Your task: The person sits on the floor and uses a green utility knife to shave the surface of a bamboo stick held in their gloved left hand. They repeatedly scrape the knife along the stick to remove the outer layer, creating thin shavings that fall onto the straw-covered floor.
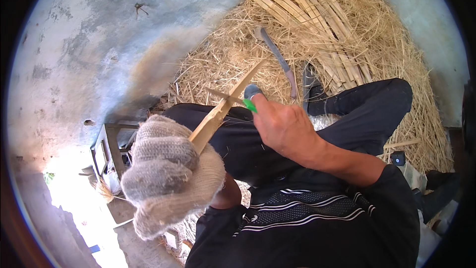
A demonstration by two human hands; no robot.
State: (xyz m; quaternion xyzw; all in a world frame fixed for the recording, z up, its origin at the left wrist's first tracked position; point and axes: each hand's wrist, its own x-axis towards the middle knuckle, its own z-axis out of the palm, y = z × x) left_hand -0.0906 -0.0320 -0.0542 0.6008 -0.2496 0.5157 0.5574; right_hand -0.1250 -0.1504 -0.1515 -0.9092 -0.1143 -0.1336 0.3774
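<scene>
Crosswise to a pale strip (210, 123) clenched in the left hand (171, 173), the right hand (285, 124) grips a green-handled knife (249, 105).

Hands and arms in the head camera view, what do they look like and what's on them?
The left hand wears a thick knitted glove, pale beige with greyer, dirty-looking patches on the fingers. The right hand has no glove, though one digit seems to wear a grey-blue cover. The right forearm is bare. Both arms have short black sleeves.
</scene>
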